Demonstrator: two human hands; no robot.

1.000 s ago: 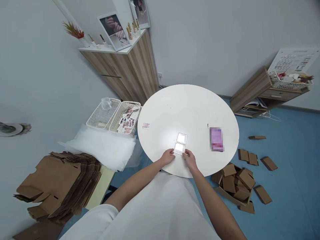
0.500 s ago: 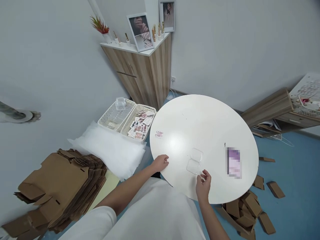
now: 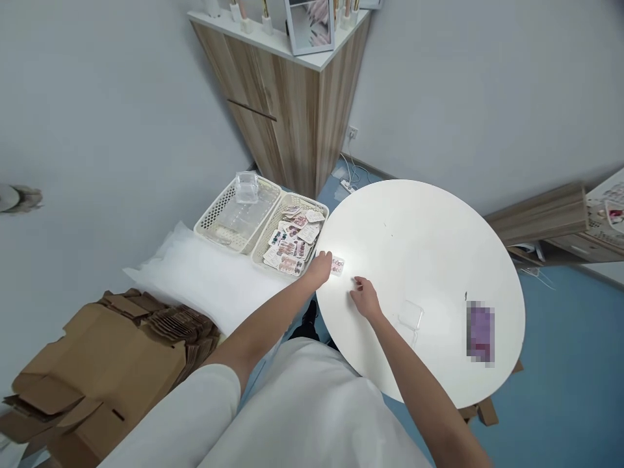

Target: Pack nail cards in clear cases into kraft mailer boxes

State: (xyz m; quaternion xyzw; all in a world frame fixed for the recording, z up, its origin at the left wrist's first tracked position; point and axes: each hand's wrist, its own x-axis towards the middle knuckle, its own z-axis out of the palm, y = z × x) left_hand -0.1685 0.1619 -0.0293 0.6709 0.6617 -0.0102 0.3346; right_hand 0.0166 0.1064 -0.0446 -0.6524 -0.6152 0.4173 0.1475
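My left hand [image 3: 320, 269] is at the left edge of the round white table [image 3: 414, 214], its fingers closed on the near side of a small card of pink nails [image 3: 337, 266]. To the right of that card, my right hand [image 3: 365, 297] hovers over the table with its fingers apart and nothing in them. A clear plastic case [image 3: 411, 314] lies opened out on the table, partly hidden behind my right forearm.
Left of the table, one white basket [image 3: 292, 200] holds many nail cards, another [image 3: 205, 221] clear cases. White sheets [image 3: 209, 279] and stacked flat cardboard [image 3: 112, 351] lie lower left. A blurred purple item [image 3: 481, 333] rests on the table's right.
My left hand has moved forward to the nail card and closed on it. My right hand has left the clear case and moved left towards the card. The view has shifted left and down.
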